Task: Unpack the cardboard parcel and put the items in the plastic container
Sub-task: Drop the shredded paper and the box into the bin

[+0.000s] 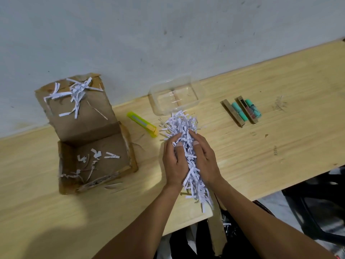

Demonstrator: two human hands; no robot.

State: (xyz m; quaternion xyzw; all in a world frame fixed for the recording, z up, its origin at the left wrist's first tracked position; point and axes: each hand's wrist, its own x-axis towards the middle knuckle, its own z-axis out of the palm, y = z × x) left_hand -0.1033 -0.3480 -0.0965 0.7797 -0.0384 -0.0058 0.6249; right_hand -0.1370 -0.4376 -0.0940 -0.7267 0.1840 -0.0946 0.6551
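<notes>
So both hands are wrapped around a big wad of shredded white paper (183,144), right over the wooden table (280,101). The left hand (174,161) has its fingers curled into the left side of the wad, and the right hand (204,157) cups the other side, thumb pressed in on top. Strips stick out past the fingertips toward the wall and hang down between the wrists, off the near edge of the table.

The cardboard parcel (93,156) sits open well to the left of the hands, with its lid flap (78,109) folded back against the wall. A few loose paper strips are lying inside it and on the flap. The clear plastic container (174,96) is just beyond the wad, near the wall. Can't tell if anything is in it; it looks see-through down to the table.

Between the parcel and the container lies a yellow-green utility knife (142,124), flat on the table. Off to the right of the container there are 2 teal tube-shaped items (239,111), each lying beside a narrow brown cardboard sleeve (231,113), all 4 pieces side by side. A strip of cardboard (217,228) hangs below the table's near edge, under the right forearm.
</notes>
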